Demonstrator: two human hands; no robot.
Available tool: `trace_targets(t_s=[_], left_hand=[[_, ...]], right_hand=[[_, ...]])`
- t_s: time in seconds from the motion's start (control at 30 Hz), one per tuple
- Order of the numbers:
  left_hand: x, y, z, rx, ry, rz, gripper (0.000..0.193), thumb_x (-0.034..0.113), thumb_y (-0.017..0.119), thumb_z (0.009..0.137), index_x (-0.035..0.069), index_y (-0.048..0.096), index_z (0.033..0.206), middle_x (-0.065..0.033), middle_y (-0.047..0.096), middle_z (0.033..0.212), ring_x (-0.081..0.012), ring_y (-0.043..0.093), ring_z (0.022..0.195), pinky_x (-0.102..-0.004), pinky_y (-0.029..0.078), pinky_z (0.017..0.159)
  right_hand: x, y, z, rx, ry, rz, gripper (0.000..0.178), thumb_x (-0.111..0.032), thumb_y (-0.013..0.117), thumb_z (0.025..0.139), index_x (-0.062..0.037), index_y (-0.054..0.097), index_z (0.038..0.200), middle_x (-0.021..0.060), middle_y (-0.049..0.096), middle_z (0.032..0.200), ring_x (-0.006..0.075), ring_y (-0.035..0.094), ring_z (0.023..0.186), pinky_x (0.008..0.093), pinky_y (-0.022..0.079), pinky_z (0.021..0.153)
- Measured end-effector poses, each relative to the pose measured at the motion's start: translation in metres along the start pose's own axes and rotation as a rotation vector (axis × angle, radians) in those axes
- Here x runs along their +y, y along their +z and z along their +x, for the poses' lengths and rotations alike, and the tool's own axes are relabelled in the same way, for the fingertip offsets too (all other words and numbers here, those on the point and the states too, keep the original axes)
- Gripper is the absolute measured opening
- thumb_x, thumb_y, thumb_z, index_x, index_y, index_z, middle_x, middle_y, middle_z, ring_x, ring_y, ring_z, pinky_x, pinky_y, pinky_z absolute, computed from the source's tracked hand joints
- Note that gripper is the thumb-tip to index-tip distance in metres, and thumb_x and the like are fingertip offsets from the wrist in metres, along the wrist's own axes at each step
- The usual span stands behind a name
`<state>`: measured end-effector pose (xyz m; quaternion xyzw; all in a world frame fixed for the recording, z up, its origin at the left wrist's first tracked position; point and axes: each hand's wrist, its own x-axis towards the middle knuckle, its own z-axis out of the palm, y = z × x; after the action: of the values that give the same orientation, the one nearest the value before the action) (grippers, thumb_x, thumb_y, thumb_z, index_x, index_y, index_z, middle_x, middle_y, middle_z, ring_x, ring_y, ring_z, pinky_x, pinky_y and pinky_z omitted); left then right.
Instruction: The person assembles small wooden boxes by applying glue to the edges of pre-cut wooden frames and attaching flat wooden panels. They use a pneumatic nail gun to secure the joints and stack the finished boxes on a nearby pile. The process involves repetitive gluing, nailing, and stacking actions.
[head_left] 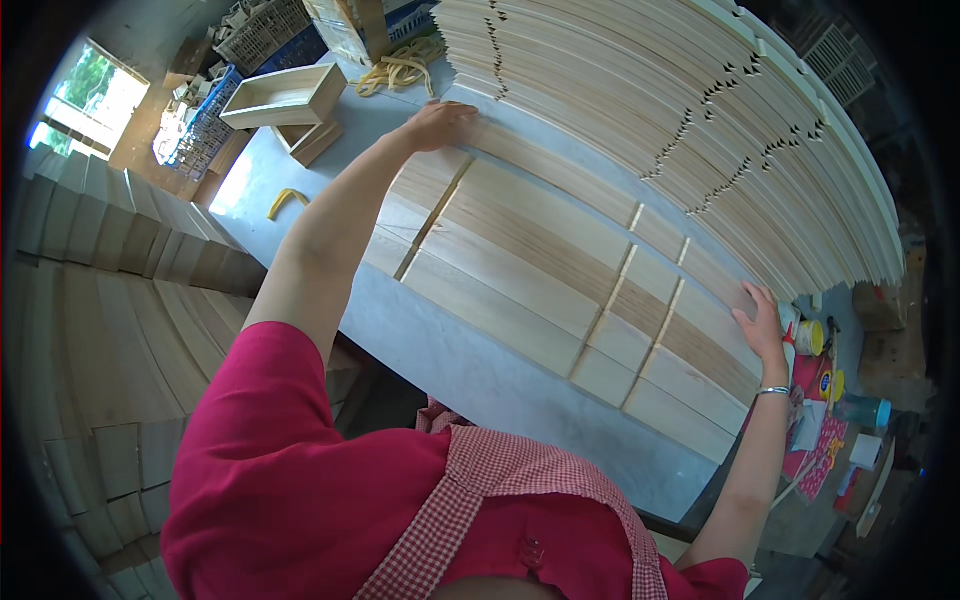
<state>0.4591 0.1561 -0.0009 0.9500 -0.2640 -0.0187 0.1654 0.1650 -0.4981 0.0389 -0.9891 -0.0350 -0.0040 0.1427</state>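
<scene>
Stretched out to the far side of the table, my left hand [440, 125] grips the left end of a long, narrow wooden board [560, 174]. My right hand [762, 325] holds the same board's right end, fingers bent around it. Crosswise grooves cut the board near its right part. Nearer to me lie several similar pale boards [520, 250] side by side, their grooves lining up. A narrow strip of table shows between them and the held board. The fingertips of my left hand are slightly blurred.
Behind the held board rises a large stack of grooved boards [640, 90]. Two open wooden boxes [285, 98], yellow straps [400, 68] and a blue crate [205, 125] stand far left. Wood blocks [110, 330] are piled left. A blue-lidded jar [862, 410] stands right.
</scene>
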Motion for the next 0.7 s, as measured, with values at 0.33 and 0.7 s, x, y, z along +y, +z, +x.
trace_targets(t_s=[0.33, 0.7], left_hand=[[0.020, -0.005, -0.025, 0.016, -0.129, -0.167, 0.057, -0.002, 0.045, 0.083, 0.010, 0.061, 0.137, -0.0152, 0.057, 0.144, -0.0336, 0.051, 0.135, -0.0414, 0.040, 0.114], [0.028, 0.040, -0.041, 0.262, -0.017, 0.033, 0.050, 0.036, 0.047, 0.104, 0.005, 0.053, 0.143, -0.0198, 0.050, 0.150, -0.0358, 0.041, 0.143, -0.0438, 0.032, 0.120]], right_hand=[[0.003, 0.004, -0.015, 0.013, 0.066, 0.008, 0.055, -0.006, 0.074, 0.079, -0.0031, 0.061, 0.133, 0.0157, 0.060, 0.130, 0.0365, 0.056, 0.122, 0.0410, 0.043, 0.107], [-0.015, 0.065, -0.042, 0.547, 0.006, -0.145, 0.036, -0.020, 0.068, 0.089, -0.0035, 0.068, 0.121, 0.0177, 0.066, 0.119, 0.0379, 0.061, 0.109, 0.0483, 0.047, 0.097]])
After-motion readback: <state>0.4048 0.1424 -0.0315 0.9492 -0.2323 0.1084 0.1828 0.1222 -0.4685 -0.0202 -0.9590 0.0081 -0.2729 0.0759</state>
